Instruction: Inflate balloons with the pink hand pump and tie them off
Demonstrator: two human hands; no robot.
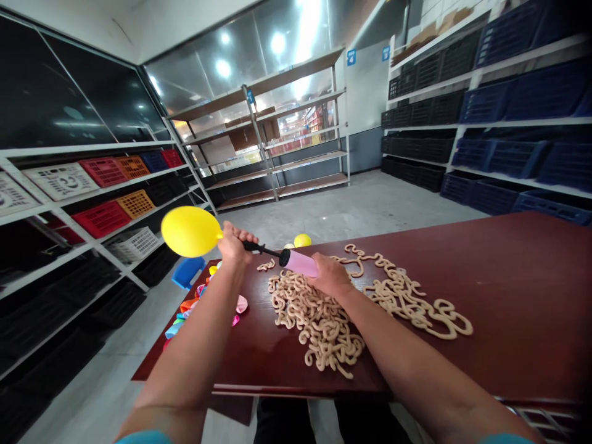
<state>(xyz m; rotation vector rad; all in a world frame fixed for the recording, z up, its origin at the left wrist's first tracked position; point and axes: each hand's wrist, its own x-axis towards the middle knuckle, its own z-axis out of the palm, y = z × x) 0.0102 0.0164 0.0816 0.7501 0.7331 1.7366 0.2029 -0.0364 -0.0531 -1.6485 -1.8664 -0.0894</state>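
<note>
A yellow balloon (pixel 190 231), partly inflated, sticks out to the left of my left hand (pixel 235 242). My left hand is closed around the balloon's neck and the black end (pixel 251 246) of a hand balloon pump. My right hand (pixel 330 274) is wrapped round the pump's pink barrel (pixel 300 263). A black rod shows between the two hands. Below my right hand lies a heap of beige curled, rope-like strands (pixel 319 314). Flat balloons in several colours (pixel 187 305) lie by the table's left edge, partly hidden behind my left forearm.
More beige strands (pixel 407 296) spread across the dark red table (pixel 509 277) to the right. Beyond the table's far edge is another yellow balloon (pixel 303 240). A blue stool (pixel 189 272) stands at the left. Shelves with plastic crates (pixel 104 219) line both sides.
</note>
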